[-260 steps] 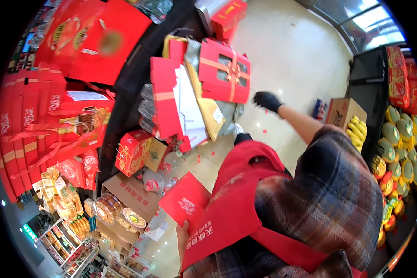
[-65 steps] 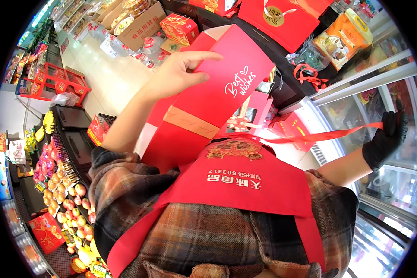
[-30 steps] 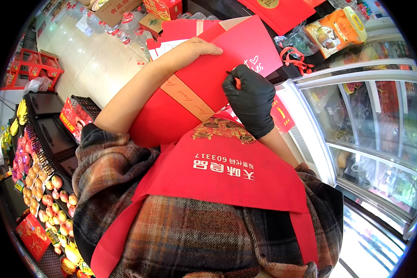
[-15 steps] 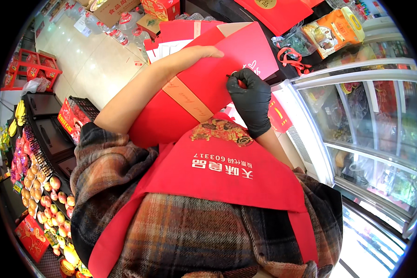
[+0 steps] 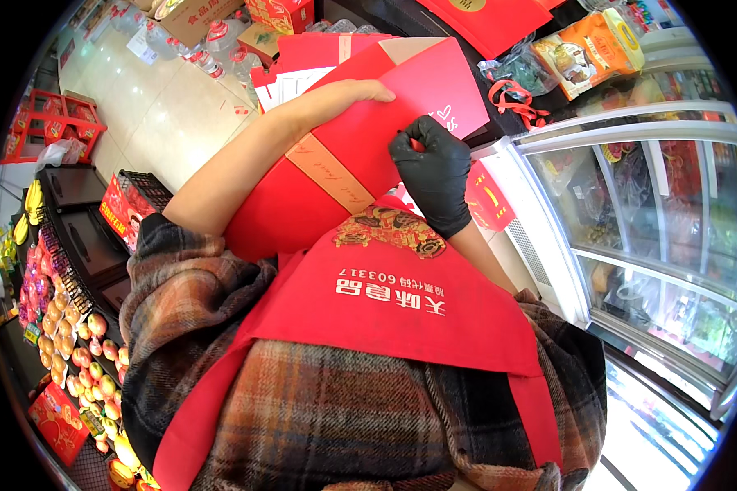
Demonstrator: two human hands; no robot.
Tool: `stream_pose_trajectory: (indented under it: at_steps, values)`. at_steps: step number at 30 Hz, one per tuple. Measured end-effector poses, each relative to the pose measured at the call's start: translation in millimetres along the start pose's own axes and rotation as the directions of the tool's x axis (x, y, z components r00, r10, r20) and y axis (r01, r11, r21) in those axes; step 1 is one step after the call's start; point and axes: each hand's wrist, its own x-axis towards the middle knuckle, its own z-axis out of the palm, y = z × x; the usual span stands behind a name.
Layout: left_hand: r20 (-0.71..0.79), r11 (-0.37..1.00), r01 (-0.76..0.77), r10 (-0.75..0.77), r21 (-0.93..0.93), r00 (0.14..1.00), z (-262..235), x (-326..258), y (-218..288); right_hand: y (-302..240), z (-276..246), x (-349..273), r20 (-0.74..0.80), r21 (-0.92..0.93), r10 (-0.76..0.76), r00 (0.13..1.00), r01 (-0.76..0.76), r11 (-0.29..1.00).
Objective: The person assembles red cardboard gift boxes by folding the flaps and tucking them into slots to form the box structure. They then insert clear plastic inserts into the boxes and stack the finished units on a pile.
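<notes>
A large red cardboard gift box [image 5: 262, 196] with an orange band leans against my red apron, tilted. My bare left hand [image 5: 367, 92] reaches over it from the left and holds it, the fingers partly hidden behind its edge. The box's far right panel [image 5: 434, 82] carries a small white heart, and a cream inner face shows at its far end. My right hand [image 5: 430, 164], in a black glove, is closed in a fist close to that panel's near edge. A bit of red shows between its fingers; what it holds cannot be made out.
Behind the box lie another red box [image 5: 313, 51] and white papers. Several water bottles [image 5: 225, 37] stand on the floor. A glass-front refrigerator [image 5: 630, 196] is at right, an orange pouch [image 5: 590, 53] at upper right, and fruit [image 5: 94, 376] at left.
My right hand has shifted slightly left and turned, so the dark-tipped red thing seen in it before is now mostly hidden. My left hand stays on the box.
</notes>
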Motion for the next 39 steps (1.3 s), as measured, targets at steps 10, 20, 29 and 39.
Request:
stream_pose_trajectory:
  at_steps: [10, 20, 29, 39]
  values:
    - [-0.006, 1.000, -0.002, 0.002, 0.028, 1.000, -2.1, 11.0, -10.5, 12.8, 4.6, 3.5, 0.030, 0.007, -0.007, 1.000, 0.007, 1.000]
    - [0.268, 0.961, 0.151, -0.086, -0.233, 0.960, -25.2, 25.8, -32.7, 27.1, -8.9, 22.9, 0.435, 0.216, 0.410, 0.802, -0.535, 0.817]
    - [0.170, 0.894, -0.375, 0.342, 0.243, 0.924, -43.9, 50.5, -71.9, 23.1, -40.2, 30.5, 0.631, 0.256, 0.315, 0.709, -0.573, 0.778]
    - [0.058, 0.864, -0.412, 0.414, 0.289, 0.909, -51.3, 56.3, -81.6, 11.5, -24.0, 14.5, 0.375, -0.228, 0.149, 0.915, -0.064, 0.972]
